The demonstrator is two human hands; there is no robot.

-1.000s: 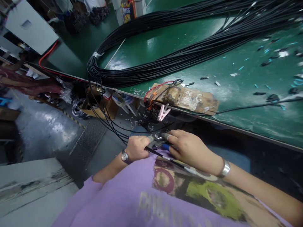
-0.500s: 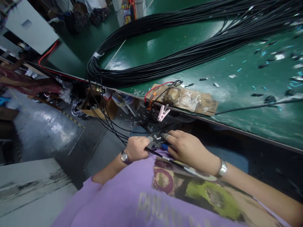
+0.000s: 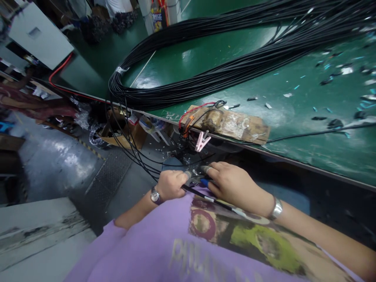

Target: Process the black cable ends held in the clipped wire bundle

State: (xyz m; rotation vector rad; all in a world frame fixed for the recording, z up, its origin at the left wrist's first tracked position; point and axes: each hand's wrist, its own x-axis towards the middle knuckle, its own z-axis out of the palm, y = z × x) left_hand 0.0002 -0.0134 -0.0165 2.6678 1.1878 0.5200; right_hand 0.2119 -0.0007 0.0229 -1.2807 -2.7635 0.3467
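My left hand (image 3: pixel 170 185) is closed in a fist round a thin black cable (image 3: pixel 205 197) that runs back across my purple shirt. My right hand (image 3: pixel 232 185) is closed on a small blue-handled tool (image 3: pixel 196 179) whose metal jaws meet the cable end between the two hands. Both hands work close to my chest, below the front edge of the green table (image 3: pixel 293 113). A wristwatch sits on my left wrist and a metal bracelet on my right.
A big bundle of black cables (image 3: pixel 188 84) loops over the table, with several strands hanging over the edge. A taped cardboard piece (image 3: pixel 235 123), red wires and a pink clip (image 3: pixel 202 141) sit at the edge. Boxes (image 3: pixel 126 131) stand on the floor below.
My hands have hardly moved; the left thumb has shifted slightly on the cable and the view has nudged a little.
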